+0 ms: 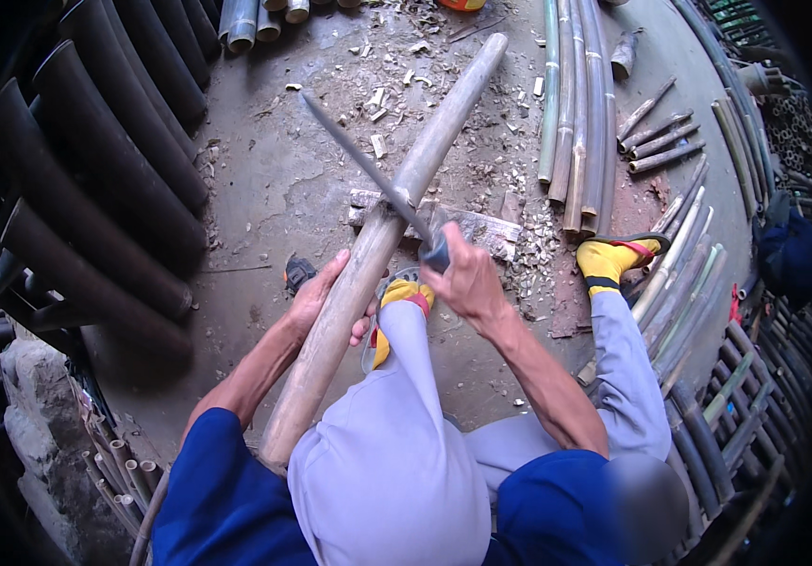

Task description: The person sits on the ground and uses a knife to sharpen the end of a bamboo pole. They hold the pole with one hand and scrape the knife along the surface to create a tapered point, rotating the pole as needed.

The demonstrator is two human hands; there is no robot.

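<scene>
A thick, pale bamboo pole [359, 274] slants from beside my left thigh up to the far middle. It rests across a rough wooden block [481, 229] on the ground. My left hand [319, 291] is closed round the pole on the near side of the block, its fingertips showing on the right. In my right hand [470, 283] is the dark handle of what looks like a hand saw [354, 151]; its teeth cannot be made out. The long, narrow blade crosses the pole just above the block, at a darker ring, and points to the far left.
Large dark curved pipes [108, 160] crowd the left. Long bamboo poles [580, 113] and short cut lengths [661, 141] lie on the right. Chips [377, 146] litter the floor. My feet in yellow socks and sandals [618, 257] flank the block. A small black-and-orange object [299, 273] lies by my left hand.
</scene>
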